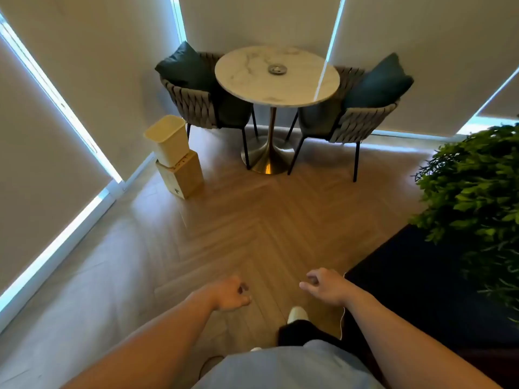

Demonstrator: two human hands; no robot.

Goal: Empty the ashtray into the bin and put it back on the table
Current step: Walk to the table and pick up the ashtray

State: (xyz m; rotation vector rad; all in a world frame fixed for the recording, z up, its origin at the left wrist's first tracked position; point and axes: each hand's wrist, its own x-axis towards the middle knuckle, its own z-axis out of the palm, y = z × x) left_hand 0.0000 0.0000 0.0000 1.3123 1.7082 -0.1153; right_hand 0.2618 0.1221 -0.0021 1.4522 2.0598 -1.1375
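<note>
A small round grey ashtray (277, 69) sits near the middle of a round white marble table (241, 80) far ahead of me. A cream bin (168, 140) stands on a wooden box (182, 175) on the floor, left of the table. My left hand (229, 294) and my right hand (324, 284) hang low in front of me, well short of the table. Both hold nothing, with fingers loosely curled and apart.
Two woven grey chairs with dark teal cushions (186, 68) (379, 82) flank the table. A green leafy plant (477, 197) stands at the right above a dark rug (415, 290). Herringbone wood floor (252, 226) stretches between me and the table. Blinds cover the windows.
</note>
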